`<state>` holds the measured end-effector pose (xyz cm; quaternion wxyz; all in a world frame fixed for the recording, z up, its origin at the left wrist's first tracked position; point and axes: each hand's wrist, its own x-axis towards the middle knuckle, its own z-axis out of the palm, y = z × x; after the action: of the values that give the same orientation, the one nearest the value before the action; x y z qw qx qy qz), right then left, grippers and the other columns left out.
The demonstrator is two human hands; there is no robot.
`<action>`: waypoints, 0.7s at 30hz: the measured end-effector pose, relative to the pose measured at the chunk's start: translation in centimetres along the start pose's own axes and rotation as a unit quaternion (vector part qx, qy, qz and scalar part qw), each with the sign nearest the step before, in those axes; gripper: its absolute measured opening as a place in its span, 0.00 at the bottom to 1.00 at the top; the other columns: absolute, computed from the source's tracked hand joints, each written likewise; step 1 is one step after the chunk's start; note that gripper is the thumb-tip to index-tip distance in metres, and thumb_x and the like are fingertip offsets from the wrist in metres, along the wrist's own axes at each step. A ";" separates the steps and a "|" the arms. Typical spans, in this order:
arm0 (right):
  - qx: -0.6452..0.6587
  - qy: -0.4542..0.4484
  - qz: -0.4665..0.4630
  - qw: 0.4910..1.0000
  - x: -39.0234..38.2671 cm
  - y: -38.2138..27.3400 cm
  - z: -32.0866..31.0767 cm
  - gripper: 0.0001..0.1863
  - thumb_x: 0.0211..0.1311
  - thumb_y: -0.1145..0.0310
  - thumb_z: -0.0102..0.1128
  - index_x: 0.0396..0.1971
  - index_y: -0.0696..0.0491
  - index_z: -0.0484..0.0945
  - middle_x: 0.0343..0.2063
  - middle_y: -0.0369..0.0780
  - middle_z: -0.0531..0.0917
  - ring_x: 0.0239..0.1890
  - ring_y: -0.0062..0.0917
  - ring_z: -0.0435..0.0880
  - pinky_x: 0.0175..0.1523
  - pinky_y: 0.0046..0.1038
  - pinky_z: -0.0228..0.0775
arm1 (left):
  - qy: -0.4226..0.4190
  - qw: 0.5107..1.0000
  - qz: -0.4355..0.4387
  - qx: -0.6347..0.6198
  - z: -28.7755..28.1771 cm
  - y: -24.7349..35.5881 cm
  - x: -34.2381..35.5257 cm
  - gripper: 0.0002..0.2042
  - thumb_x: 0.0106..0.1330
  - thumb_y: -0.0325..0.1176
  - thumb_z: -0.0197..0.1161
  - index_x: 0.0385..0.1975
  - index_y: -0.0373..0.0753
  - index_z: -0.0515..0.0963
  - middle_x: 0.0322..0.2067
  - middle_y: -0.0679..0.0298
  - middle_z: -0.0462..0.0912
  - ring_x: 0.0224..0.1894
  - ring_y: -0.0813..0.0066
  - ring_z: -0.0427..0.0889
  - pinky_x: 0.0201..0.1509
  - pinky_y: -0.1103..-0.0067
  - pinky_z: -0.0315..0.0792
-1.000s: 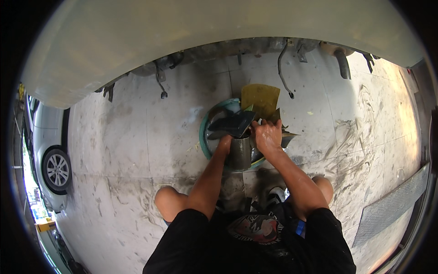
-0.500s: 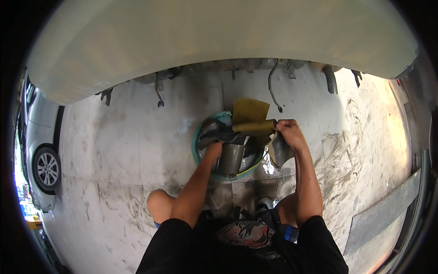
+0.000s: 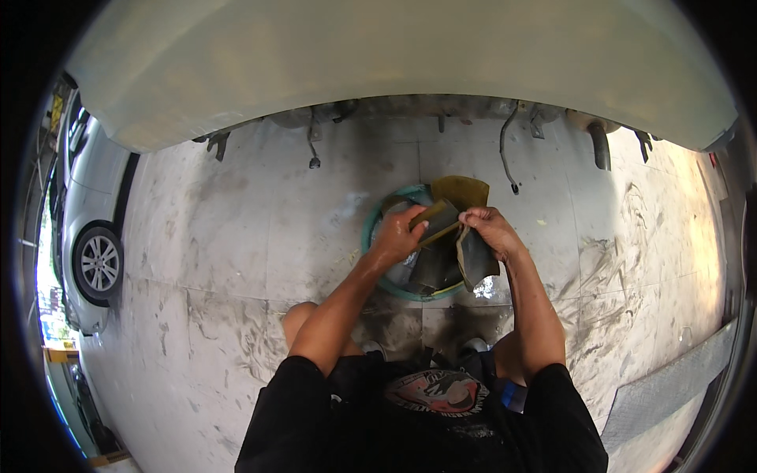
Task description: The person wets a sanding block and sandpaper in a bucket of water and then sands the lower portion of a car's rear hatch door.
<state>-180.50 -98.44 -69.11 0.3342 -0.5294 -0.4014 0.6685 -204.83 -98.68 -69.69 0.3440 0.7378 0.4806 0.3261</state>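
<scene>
Below the car panel, a round teal basin [image 3: 368, 235] stands on the floor with water and several sheets of sandpaper in it. My left hand [image 3: 397, 236] is over the basin's left side, its fingers closed on a curled sandpaper sheet [image 3: 441, 220]. At that sheet's right end, my right hand [image 3: 490, 232] pinches with thumb and fingertips; the exact spot gripped is partly hidden. A yellow-brown sheet [image 3: 464, 189] rises behind, at the far rim. Another dark, bent sheet [image 3: 478, 258] hangs beneath my right hand over the basin's right rim.
A large pale car panel [image 3: 402, 55] overhangs the far side. Beneath it hang a thin cable [image 3: 505, 158], a bracket [image 3: 315, 154] and a tailpipe [image 3: 602, 147]. A silver car [image 3: 93, 169] is at the left; a textured metal plate [image 3: 670, 386] lies at right. The tiled floor is smeared and wet.
My left hand has come up out of the basin and now grips the curled sheet. My right hand has shifted slightly inward and the sheet is tilted. The whole view has swung a little left.
</scene>
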 end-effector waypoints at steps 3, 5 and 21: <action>0.118 0.037 0.022 0.992 1.2 0.5 0.8 0.13 0.65 0.61 0.63 0.38 0.58 0.81 0.30 0.34 0.83 0.29 0.18 0.78 0.40 0.23 0.72 | 0.147 0.984 -0.102 0.021 0.4 -5.3 -1.0 0.17 0.62 0.30 0.61 0.51 0.35 0.76 0.35 0.54 0.86 0.38 0.54 0.84 0.44 0.70 0.75; 0.135 0.069 0.017 0.988 2.7 2.1 1.2 0.16 0.65 0.60 0.64 0.43 0.58 0.79 0.32 0.34 0.83 0.30 0.20 0.78 0.41 0.24 0.72 | 0.164 0.967 -0.156 -0.120 -0.2 -7.1 -1.9 0.13 0.65 0.29 0.58 0.48 0.33 0.77 0.34 0.58 0.86 0.36 0.65 0.84 0.41 0.73 0.73; -0.536 0.253 -0.112 0.797 2.1 5.1 3.7 0.06 0.60 0.76 0.52 0.33 0.52 0.78 0.29 0.49 0.84 0.35 0.50 0.83 0.38 0.47 0.75 | 0.152 0.879 -0.294 -0.345 -2.7 -8.5 -3.6 0.09 0.70 0.26 0.50 0.42 0.33 0.77 0.30 0.61 0.83 0.29 0.73 0.83 0.38 0.72 0.78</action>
<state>-184.67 -99.62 -74.12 0.1592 -0.7252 -0.6536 0.1465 -212.33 -98.98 -75.74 0.5792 0.3391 0.5787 0.4633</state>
